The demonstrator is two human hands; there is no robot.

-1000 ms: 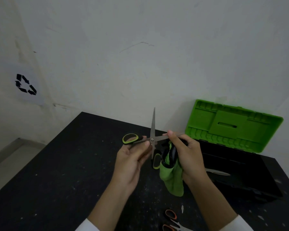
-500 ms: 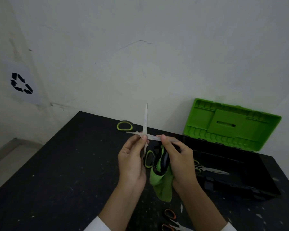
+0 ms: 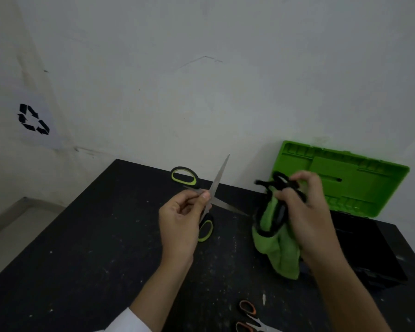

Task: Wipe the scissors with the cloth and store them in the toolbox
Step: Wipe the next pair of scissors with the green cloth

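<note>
Left of the open toolbox (image 3: 345,173), the light, stiff scissors (image 3: 219,178) are spread wide above the surface, pinched at the pivot by fingers of the left hand (image 3: 180,226), while the right hand (image 3: 307,212) bunches the soft cloth (image 3: 280,248); the slick, sharp blades probably make the handles a safer hold.

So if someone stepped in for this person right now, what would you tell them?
The left hand pinches the green scissors near the pivot, blades spread.
The right hand grips the cloth, beside one blade tip.
The toolbox stands open behind the right hand. On the table lie orange scissors.
Done: wiping looks under way.
Left: finish wiping, put the green scissors in the toolbox; the orange scissors probably follow.
</note>
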